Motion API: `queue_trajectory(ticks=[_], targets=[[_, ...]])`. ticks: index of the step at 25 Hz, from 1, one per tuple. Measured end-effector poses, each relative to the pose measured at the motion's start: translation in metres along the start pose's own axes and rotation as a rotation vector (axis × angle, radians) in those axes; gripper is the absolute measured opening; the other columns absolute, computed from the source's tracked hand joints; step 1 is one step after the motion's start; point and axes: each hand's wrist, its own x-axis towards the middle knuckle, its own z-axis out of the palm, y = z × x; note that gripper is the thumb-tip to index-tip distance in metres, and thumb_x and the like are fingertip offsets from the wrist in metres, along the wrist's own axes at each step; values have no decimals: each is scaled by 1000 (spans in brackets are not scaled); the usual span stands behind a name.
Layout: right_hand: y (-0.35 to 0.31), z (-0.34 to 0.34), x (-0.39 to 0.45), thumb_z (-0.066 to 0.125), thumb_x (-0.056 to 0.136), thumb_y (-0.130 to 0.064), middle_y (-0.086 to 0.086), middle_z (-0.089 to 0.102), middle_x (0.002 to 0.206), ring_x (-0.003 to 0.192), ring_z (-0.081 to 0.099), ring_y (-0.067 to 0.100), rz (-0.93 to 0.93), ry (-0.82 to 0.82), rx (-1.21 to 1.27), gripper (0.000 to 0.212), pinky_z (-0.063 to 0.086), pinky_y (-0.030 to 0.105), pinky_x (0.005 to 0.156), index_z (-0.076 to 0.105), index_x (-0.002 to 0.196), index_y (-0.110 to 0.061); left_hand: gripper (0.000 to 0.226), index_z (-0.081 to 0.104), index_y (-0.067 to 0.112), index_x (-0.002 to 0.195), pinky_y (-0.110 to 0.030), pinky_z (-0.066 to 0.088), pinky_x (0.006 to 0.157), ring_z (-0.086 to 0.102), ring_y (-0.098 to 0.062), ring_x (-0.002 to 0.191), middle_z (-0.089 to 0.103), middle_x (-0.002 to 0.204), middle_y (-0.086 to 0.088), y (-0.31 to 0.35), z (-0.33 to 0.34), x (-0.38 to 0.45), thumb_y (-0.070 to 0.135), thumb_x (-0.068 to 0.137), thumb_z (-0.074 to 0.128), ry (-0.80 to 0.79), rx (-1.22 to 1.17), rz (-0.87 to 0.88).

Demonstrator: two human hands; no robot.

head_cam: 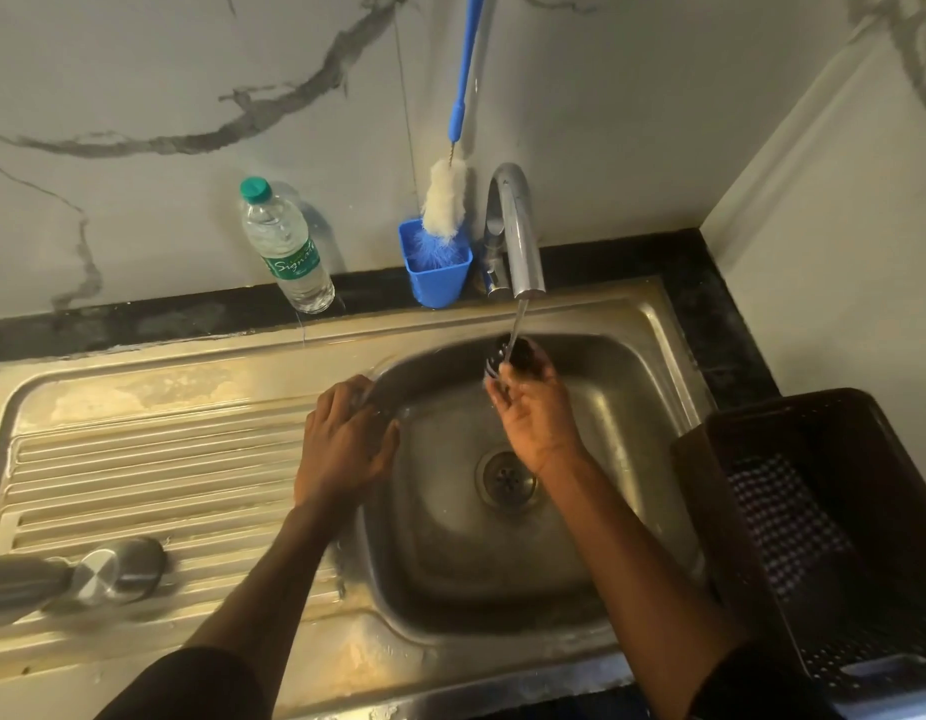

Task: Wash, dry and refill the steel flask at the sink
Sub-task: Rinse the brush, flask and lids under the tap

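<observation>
Rinsing under tap [518, 236]: right hand [533, 413] fingers curl round dark lid [513, 353] in the stream, likely the flask's. Left hand [346, 439] fingers relaxed, resting on sink [653, 324] rim for support. Flask [45, 582] lies near left on drainboard, parked for its turn

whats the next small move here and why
Probably turn the dark cap under the stream a little so the water reaches its other side. The right hand holds it beneath the running tap, while the flask lies on the drainboard, and the left hand rests on the sink rim.
</observation>
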Motion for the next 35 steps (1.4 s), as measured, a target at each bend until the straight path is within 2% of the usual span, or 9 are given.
queue_trajectory(ticks=[3, 5, 8, 10, 17, 23, 26, 28, 35], targets=[[3, 4, -8, 73, 89, -20, -2, 76, 109, 99, 69, 15, 49, -65, -307, 33, 48, 31, 76, 68, 121, -27, 40, 74, 20, 122, -48, 39, 108, 40, -27, 135, 46, 146, -2, -2, 1, 0, 46, 96, 58, -11, 2, -3], [8, -11, -13, 80, 80, -11, -2, 76, 117, 107, 70, 15, -76, -55, -619, 51, 53, 29, 77, 69, 127, -28, 40, 73, 22, 124, -48, 38, 109, 38, -26, 137, 45, 148, -1, -3, 1, 0, 47, 96, 58, -22, -1, -8], [7, -17, -8, 66, 84, 15, 5, 74, 120, 108, 70, 20, -104, -4, -362, 59, 55, 31, 82, 68, 127, -24, 41, 73, 22, 125, -48, 38, 110, 37, -25, 137, 44, 148, 1, -2, 0, 1, 47, 96, 58, -20, -13, -17], [7, -10, 1, 58, 94, 7, 3, 74, 115, 103, 67, 20, 21, -12, -106, 47, 50, 33, 82, 65, 127, -26, 40, 72, 23, 126, -49, 38, 112, 37, -25, 138, 44, 149, 1, -2, 0, 0, 47, 96, 59, -22, -16, -19], [6, -25, -6, 55, 77, 30, 11, 68, 127, 115, 65, 27, -71, -107, -335, 69, 57, 26, 75, 67, 123, -18, 45, 71, 25, 127, -51, 37, 113, 37, -27, 139, 46, 149, 0, 6, -4, 1, 50, 94, 55, -22, -26, -37], [9, -10, -8, 69, 67, 19, 5, 72, 124, 119, 67, 23, -144, -189, -586, 67, 57, 36, 96, 69, 120, -22, 45, 72, 24, 126, -50, 37, 113, 37, -27, 140, 45, 149, 0, 6, -4, -1, 50, 94, 55, -32, -6, -44], [0, -16, -8, 52, 82, 28, 10, 69, 124, 114, 66, 27, -25, -109, -197, 64, 58, 32, 87, 65, 122, -21, 46, 69, 25, 131, -49, 38, 111, 37, -26, 138, 45, 148, 0, 6, -7, 0, 49, 94, 54, -38, -4, -25], [-7, -10, -2, 52, 91, 16, 11, 69, 122, 114, 66, 30, 66, -92, 47, 51, 58, 34, 88, 62, 125, -20, 46, 69, 25, 131, -49, 38, 110, 38, -27, 137, 45, 147, 0, 6, -7, 0, 48, 93, 55, -34, -4, -10], [1, -15, -24, 69, 95, -35, 16, 70, 128, 108, 71, 29, 349, -59, 60, 42, 56, 33, 81, 64, 130, -12, 46, 71, 23, 129, -50, 39, 108, 38, -28, 136, 45, 147, -1, 5, -7, 0, 46, 93, 56, -32, -1, -6]])
